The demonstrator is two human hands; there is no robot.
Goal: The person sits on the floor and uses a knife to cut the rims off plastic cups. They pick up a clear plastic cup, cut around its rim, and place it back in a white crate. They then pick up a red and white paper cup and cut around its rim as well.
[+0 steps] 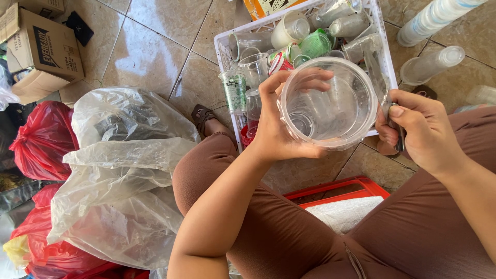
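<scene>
A clear round plastic cup [330, 106] is gripped by the left hand [276, 129]; at three o'clock, the right hand [421, 129] is closed on what is possibly a dark thin tool [399, 135].

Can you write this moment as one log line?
left hand: holds clear plastic cup | right hand: grips small dark tool | white crate: cups

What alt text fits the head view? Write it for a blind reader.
A left hand holds a clear plastic tub while the right hand grips a small dark tool beside it, above a white crate of plastic cups.
</scene>
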